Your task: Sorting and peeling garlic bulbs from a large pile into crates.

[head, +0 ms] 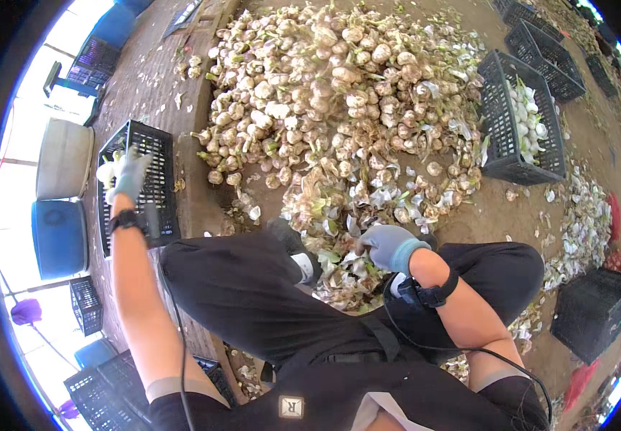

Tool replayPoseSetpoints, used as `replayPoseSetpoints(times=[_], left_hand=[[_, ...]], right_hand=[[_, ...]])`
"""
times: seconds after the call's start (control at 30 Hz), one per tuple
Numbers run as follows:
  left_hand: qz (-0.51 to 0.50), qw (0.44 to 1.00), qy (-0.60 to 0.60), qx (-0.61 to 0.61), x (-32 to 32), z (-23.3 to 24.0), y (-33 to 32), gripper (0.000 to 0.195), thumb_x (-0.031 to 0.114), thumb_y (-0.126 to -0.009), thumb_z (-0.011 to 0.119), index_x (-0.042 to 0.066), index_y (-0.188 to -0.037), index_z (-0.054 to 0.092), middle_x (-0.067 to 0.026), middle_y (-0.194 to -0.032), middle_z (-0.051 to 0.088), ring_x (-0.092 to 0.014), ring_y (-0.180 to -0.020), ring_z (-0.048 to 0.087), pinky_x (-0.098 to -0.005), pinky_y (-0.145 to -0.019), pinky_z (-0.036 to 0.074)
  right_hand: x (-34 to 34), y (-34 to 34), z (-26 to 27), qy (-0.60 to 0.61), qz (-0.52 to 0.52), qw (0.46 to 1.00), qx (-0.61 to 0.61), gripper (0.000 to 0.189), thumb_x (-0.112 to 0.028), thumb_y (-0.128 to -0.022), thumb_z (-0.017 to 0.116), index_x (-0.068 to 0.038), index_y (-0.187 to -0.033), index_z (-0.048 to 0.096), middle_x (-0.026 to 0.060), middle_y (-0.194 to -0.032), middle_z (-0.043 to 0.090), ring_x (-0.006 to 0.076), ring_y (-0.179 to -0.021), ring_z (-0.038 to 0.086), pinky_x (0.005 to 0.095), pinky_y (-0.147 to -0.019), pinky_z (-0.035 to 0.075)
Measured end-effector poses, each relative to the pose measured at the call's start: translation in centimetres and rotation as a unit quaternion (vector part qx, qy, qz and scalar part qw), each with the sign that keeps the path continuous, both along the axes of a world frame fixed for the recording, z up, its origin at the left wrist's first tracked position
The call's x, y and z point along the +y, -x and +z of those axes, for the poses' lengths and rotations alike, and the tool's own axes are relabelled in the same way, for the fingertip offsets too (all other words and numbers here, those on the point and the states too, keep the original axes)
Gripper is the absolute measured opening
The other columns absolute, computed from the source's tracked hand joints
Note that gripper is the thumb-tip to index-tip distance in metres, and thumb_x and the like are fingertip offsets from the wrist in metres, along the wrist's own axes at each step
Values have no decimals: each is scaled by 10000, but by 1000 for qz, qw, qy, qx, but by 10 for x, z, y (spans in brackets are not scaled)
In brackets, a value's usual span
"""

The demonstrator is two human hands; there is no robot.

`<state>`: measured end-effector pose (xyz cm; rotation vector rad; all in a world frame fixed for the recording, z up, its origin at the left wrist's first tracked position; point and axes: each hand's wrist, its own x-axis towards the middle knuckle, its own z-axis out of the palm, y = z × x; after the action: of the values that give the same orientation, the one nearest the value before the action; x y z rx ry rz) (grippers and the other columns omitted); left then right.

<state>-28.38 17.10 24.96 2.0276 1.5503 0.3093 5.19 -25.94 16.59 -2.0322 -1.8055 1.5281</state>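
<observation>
My left hand (pixel 134 173), in a grey-blue work glove, reaches over a black plastic crate (pixel 161 161) on my left. It is blurred, but its fingers look spread. Pale, cleaned garlic bulbs (pixel 107 171) lie in that crate right beside the hand. My right hand (pixel 388 247), in a similar glove, hovers between my knees with its fingers curled down. Under it is a litter of garlic skins and leaf scraps (pixel 337 269); whether its hidden fingers hold anything does not show. Before me spreads a large heap of untrimmed garlic bulbs (pixel 310 91).
A black crate (pixel 496 113) holding white garlic stands right of the heap, more crates (pixel 544 59) beyond. An overturned-looking dark crate (pixel 590 312) sits at far right. Blue (pixel 60 237) and whitish tubs (pixel 65 156) line the left. A cable (pixel 466 349) crosses my right arm.
</observation>
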Motion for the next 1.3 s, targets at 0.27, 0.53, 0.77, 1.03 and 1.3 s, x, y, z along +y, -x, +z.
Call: replayPoseSetpoints(times=[0.27,0.53,0.77,1.03,1.3], left_hand=[[-360,913,54,185,-88,-150,-220,522,133,-833,530,79,-1347,452,-202,-1255,556,-321,-1157,541,-364,-998,420],[-256,923,38,286,-229,-255,-297,525,235,-816,623,175,-1311,460,-125,-1192,560,-303,-1078,574,-407,-849,484],[-420,848,-135,292,-250,-264,-255,549,385,-748,700,208,-1237,523,-71,-1194,544,-285,-1155,518,-474,-1058,263],[-227,942,216,120,-263,-226,-257,696,276,-779,697,84,-1369,380,-181,-1203,589,-319,-1105,570,-374,-907,466],[-416,887,160,-119,-250,-63,-259,613,-62,-710,552,156,-1283,549,-97,-1071,670,-243,-938,641,-306,-822,500]], right_hand=[[9,13,10,-27,-78,997,6,468,-311,-847,499,-113,-1270,530,170,-1123,617,343,-1038,584,413,-905,462],[14,8,7,10,-91,996,16,417,-323,-867,485,-151,-1241,550,173,-1081,626,348,-967,609,462,-813,493],[14,14,4,5,-83,996,17,408,-307,-862,488,-155,-1233,558,173,-1023,647,345,-974,609,450,-835,490],[13,-3,0,-4,-152,988,-9,413,-346,-870,465,-146,-1216,570,162,-1058,645,358,-990,601,442,-876,473],[20,-30,13,27,-560,617,552,465,-441,-965,386,-108,-1275,481,69,-1154,577,240,-915,628,398,-794,532]])
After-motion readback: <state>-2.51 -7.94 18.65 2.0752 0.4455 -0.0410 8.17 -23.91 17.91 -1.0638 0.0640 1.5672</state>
